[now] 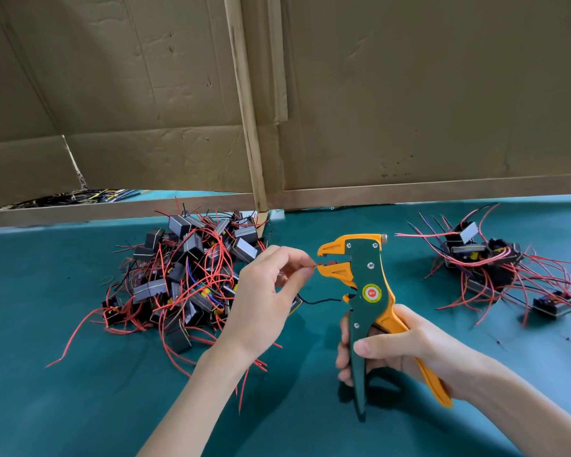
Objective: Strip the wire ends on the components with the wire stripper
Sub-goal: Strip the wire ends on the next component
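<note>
My left hand [264, 291] pinches the red wire [316, 266], pointing right into the stripper [360, 285] mouth; my right hand [386, 351] clenches its handles.

Assembly workshop, component piles [185, 275], cardboard partition [409, 94]

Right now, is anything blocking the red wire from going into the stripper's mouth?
Nothing visible does. The left hand pinches the thin red wire, its tip right at the open mouth of the orange-and-green wire stripper gripped by the right hand.
</note>
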Demonstrator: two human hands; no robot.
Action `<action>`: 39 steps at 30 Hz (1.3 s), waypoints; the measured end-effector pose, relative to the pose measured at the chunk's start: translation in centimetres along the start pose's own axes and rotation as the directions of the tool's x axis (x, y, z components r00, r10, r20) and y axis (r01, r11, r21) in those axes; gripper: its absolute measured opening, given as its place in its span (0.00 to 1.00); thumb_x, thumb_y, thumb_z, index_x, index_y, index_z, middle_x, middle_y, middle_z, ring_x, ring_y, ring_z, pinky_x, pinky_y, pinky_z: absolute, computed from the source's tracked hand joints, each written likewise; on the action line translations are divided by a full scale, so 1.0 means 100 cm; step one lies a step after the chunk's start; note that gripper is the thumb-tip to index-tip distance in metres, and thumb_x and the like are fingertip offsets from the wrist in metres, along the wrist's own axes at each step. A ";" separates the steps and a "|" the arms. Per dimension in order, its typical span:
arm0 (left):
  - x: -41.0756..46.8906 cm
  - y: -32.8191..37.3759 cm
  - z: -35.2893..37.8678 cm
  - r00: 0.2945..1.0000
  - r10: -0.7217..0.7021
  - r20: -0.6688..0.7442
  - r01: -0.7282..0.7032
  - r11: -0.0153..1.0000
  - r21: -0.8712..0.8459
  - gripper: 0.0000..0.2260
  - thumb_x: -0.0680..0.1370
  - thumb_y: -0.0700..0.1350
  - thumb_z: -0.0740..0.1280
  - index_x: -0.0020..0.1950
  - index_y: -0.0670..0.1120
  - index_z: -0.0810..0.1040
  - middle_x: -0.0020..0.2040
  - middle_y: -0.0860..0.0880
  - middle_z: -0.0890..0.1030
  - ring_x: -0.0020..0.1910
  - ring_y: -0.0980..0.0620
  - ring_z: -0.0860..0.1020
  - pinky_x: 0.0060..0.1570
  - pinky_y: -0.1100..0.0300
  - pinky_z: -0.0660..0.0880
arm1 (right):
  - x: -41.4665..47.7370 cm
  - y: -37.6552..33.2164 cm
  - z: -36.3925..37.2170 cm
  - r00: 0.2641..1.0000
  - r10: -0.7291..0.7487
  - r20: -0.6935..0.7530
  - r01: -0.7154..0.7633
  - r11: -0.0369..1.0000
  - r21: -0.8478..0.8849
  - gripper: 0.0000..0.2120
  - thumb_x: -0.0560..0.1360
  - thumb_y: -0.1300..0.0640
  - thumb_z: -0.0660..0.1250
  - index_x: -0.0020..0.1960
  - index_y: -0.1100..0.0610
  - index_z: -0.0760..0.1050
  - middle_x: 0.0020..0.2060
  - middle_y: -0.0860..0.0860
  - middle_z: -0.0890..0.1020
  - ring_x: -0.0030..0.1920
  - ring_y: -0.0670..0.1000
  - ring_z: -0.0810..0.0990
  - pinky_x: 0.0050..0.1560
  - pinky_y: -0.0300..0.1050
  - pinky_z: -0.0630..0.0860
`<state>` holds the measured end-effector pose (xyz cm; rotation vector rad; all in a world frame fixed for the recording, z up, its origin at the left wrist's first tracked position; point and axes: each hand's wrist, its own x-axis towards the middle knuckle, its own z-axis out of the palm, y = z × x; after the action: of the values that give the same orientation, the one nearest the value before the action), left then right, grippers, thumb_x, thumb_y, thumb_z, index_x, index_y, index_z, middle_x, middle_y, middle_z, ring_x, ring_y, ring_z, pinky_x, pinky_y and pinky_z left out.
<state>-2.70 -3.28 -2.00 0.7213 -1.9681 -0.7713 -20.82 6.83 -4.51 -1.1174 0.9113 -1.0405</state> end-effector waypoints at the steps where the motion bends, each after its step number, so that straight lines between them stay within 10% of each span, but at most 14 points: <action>1: 0.000 0.000 0.000 1.000 0.003 0.000 -0.003 1.000 0.004 0.09 0.77 0.39 0.68 0.45 0.55 0.79 0.43 0.57 0.78 0.42 0.55 0.78 0.43 0.61 0.74 | 0.000 0.000 0.000 1.000 -0.004 0.000 0.004 1.000 -0.004 0.08 0.68 0.59 0.74 0.46 0.58 0.81 0.42 0.63 0.82 0.44 0.64 0.83 0.49 0.53 0.79; 29: -0.001 0.007 -0.001 0.999 0.036 0.023 -0.037 0.998 0.045 0.09 0.78 0.39 0.67 0.46 0.54 0.77 0.43 0.56 0.77 0.40 0.58 0.74 0.43 0.71 0.68 | -0.001 0.001 -0.001 1.000 0.005 0.008 -0.005 1.000 -0.013 0.08 0.68 0.59 0.74 0.47 0.58 0.81 0.42 0.63 0.83 0.44 0.64 0.84 0.47 0.52 0.80; 39: 0.000 0.006 -0.005 0.994 0.075 0.073 -0.080 0.994 0.073 0.07 0.78 0.38 0.66 0.48 0.51 0.77 0.44 0.52 0.76 0.41 0.51 0.77 0.44 0.61 0.73 | -0.001 0.001 0.000 1.000 0.000 -0.004 -0.001 1.000 -0.024 0.08 0.68 0.58 0.74 0.47 0.58 0.81 0.41 0.63 0.83 0.43 0.65 0.83 0.48 0.53 0.79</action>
<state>-2.38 -3.02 -1.32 0.6655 -2.0856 -0.6868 -20.83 6.91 -4.57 -1.1356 0.9298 -1.0340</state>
